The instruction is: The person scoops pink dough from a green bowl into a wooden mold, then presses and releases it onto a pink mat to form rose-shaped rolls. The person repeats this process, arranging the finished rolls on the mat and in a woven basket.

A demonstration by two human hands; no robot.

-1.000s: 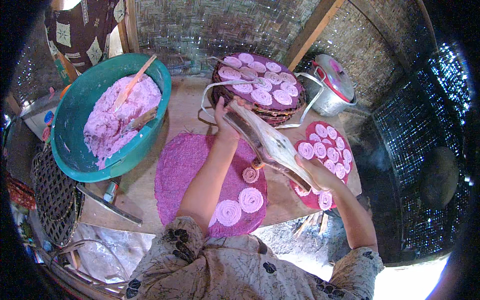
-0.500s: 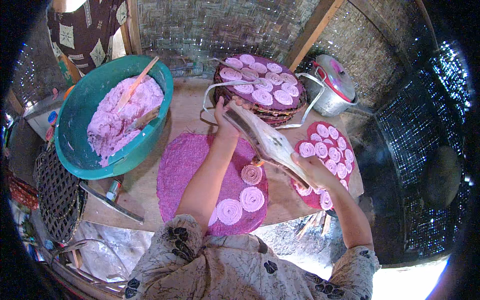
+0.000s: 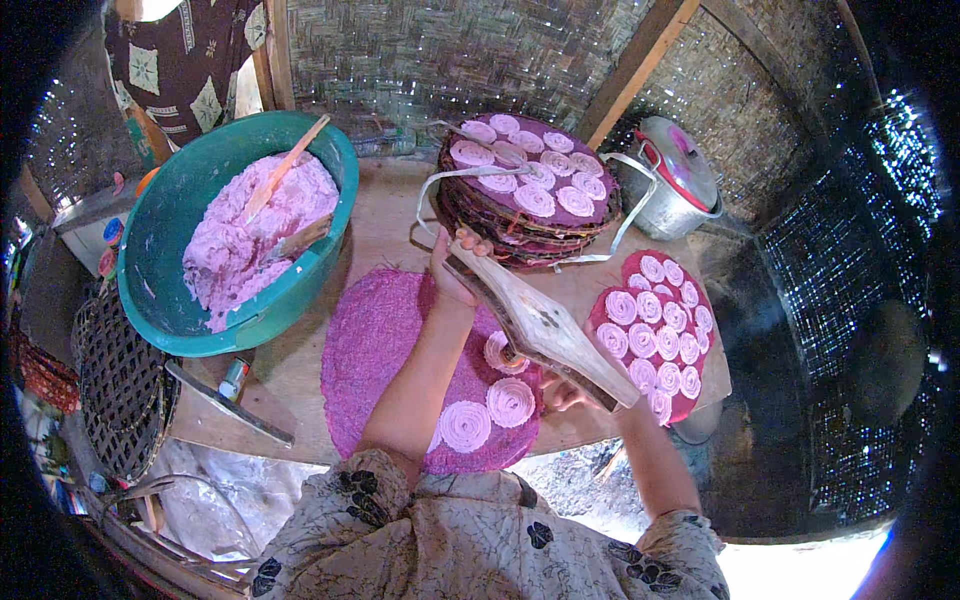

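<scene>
Both hands are on a wooden press (image 3: 540, 330), held tilted above the wooden table (image 3: 380, 225). Left hand (image 3: 455, 272) is clenched round the press's far end, fingers curled over the top. Right hand (image 3: 565, 392) grips the near end from below and is mostly hidden by the wood.

The press's underside sits right over a pink dough spiral (image 3: 503, 352) on the round pink mat (image 3: 385, 350); can't tell if it touches. Two more spirals (image 3: 488, 412) lie on the mat toward the table's near edge, side by side, just apart. The mat lies mid-table, its near rim overhanging the edge.

Back of the table, centre: a stack of woven trays (image 3: 530, 215), the top one loaded with spirals, grey strap looped around it. Right edge: a red mat (image 3: 655, 335) packed with spirals, partly under the press's near end. Left side: a teal basin (image 3: 225, 225) of pink dough with a wooden paddle (image 3: 285, 168) stuck in. Back right corner: a metal pot (image 3: 670, 185) with lid on.
</scene>
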